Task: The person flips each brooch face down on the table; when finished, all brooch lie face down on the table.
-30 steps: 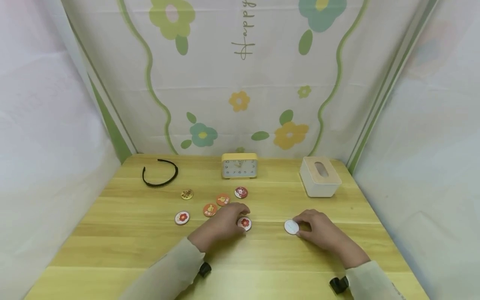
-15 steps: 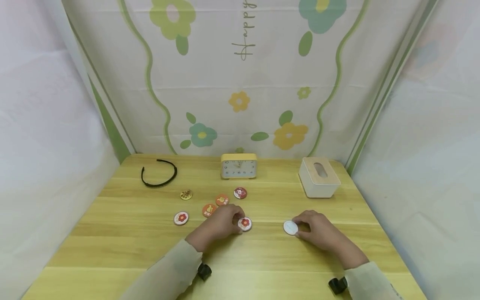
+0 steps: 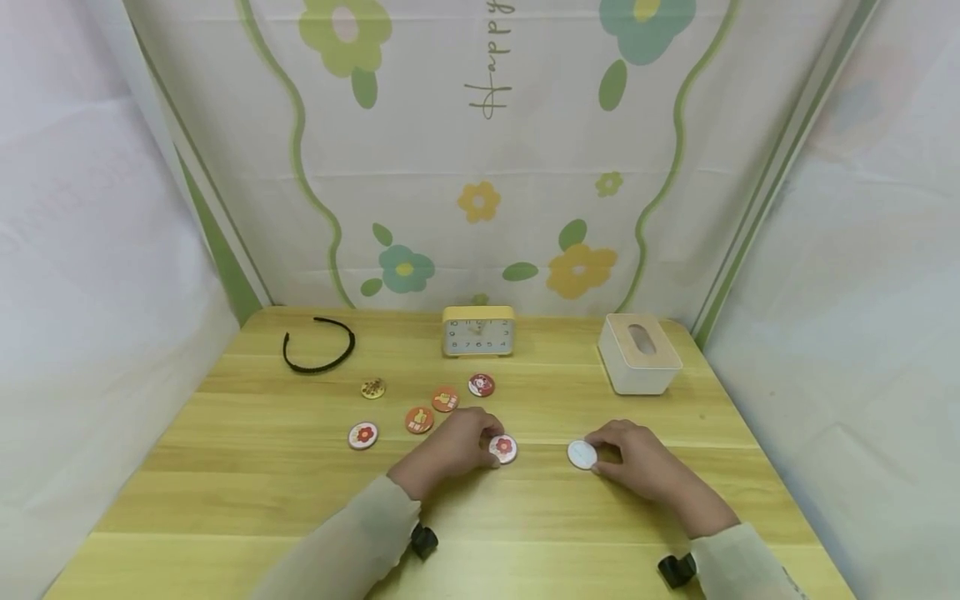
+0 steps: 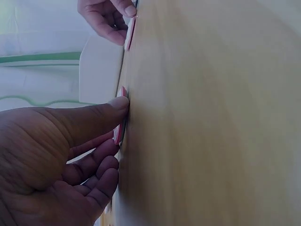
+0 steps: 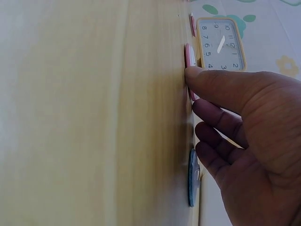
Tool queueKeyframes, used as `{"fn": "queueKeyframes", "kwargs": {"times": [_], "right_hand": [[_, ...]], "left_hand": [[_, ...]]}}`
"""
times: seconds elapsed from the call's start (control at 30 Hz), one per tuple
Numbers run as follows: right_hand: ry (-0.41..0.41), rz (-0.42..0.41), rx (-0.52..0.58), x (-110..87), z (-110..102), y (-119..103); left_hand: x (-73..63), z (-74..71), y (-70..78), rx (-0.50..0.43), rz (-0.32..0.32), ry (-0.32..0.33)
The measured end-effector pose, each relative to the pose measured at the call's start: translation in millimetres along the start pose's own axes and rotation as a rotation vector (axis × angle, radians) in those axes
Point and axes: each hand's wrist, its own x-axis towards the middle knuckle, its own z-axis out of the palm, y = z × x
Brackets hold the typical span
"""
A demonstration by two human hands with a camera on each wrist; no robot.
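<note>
In the head view my left hand (image 3: 461,442) pinches a round white badge with a red flower (image 3: 504,448) at its left edge. The left wrist view shows the thumb on the red-rimmed badge (image 4: 120,127), fingers behind it, low at the table. To the right, my right hand (image 3: 637,458) holds a plain white round disc (image 3: 582,455) between thumb and finger. In the right wrist view this disc has a red rim (image 5: 189,56). Below it there, a blue-rimmed disc (image 5: 192,179) lies by the curled fingers, hidden by the hand in the head view.
Left of my hands lie another flower badge (image 3: 363,436), two orange thumbs-up badges (image 3: 419,420), a yellow badge (image 3: 372,389) and a red badge (image 3: 482,384). Behind are a black headband (image 3: 318,369), a yellow clock (image 3: 478,333) and a tissue box (image 3: 641,358).
My left hand has closed in on the flower badge and shifted it a little to the right, nearer the white disc. The right hand stays in place with its disc.
</note>
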Motion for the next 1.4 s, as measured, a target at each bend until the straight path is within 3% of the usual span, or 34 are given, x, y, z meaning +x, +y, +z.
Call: {"fn": "queueKeyframes", "kwargs": {"times": [0.3, 0.63, 0.93, 1.13, 1.4], "right_hand": [[0.005, 0.009, 0.001, 0.2, 0.6, -0.7], [0.045, -0.011, 0.053, 12.1, 11.0, -21.6], [0.006, -0.038, 0.072, 28.9, 23.8, -41.6], [0.004, -0.119, 0.038, 35.0, 29.7, -50.4], [-0.011, -0.133, -0.034, 36.3, 29.6, -57.0]], "left_hand": [[19.1, 14.7, 19.1, 0.012, -0.002, -0.023], [24.9, 23.3, 31.6, 0.037, 0.040, -0.028], [26.8, 28.8, 31.7, 0.034, 0.057, 0.002], [26.5, 28.5, 32.6, 0.037, 0.056, 0.017], [24.3, 24.8, 33.0, 0.032, 0.090, -0.016]]}}
